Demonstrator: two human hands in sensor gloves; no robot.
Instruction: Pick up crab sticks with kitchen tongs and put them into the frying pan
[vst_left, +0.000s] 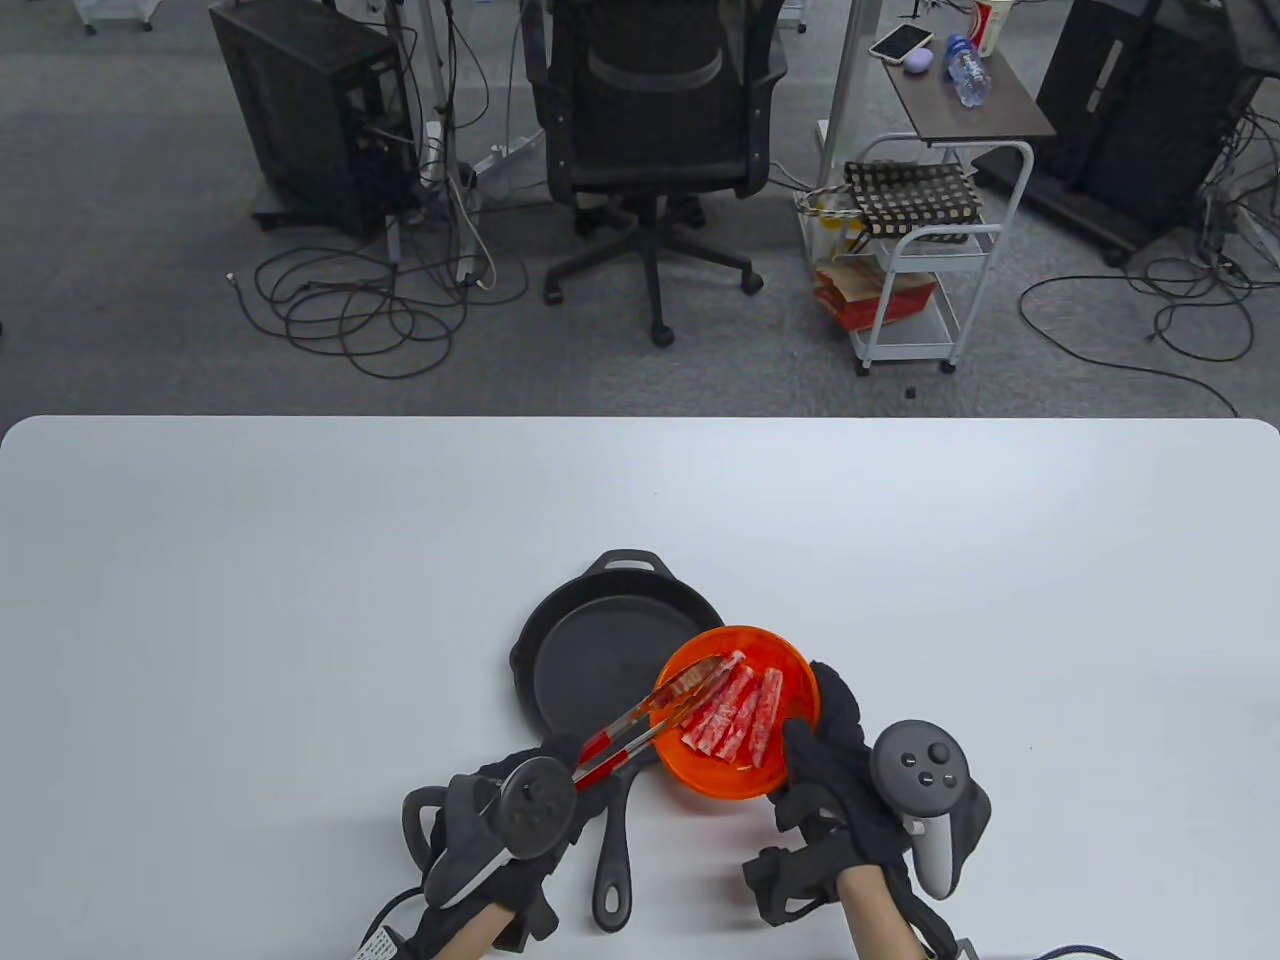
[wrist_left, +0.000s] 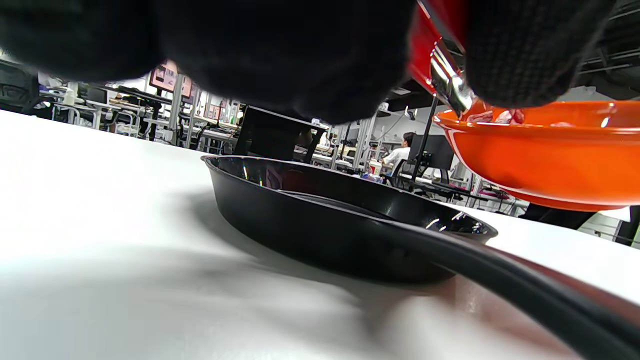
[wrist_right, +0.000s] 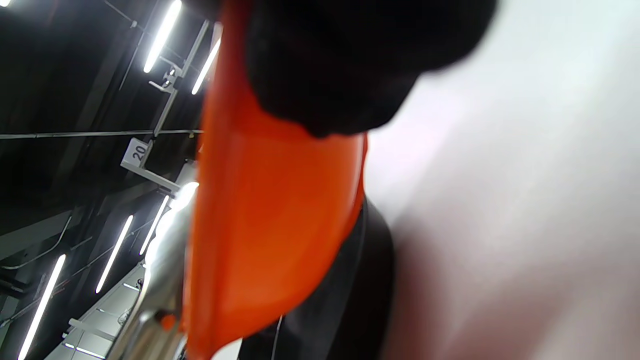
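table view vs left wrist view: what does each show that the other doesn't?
Only the table view: the crab sticks laid out in the orange bowl, the tongs with their tips reaching in among them, the right hand holding the bowl's rim, and the empty floor of the frying pan.

Only the left wrist view: the bowl is lifted clear of the table, its underside above the pan's rim.

Both: pan, bowl, tongs, and the left hand holding the tongs.
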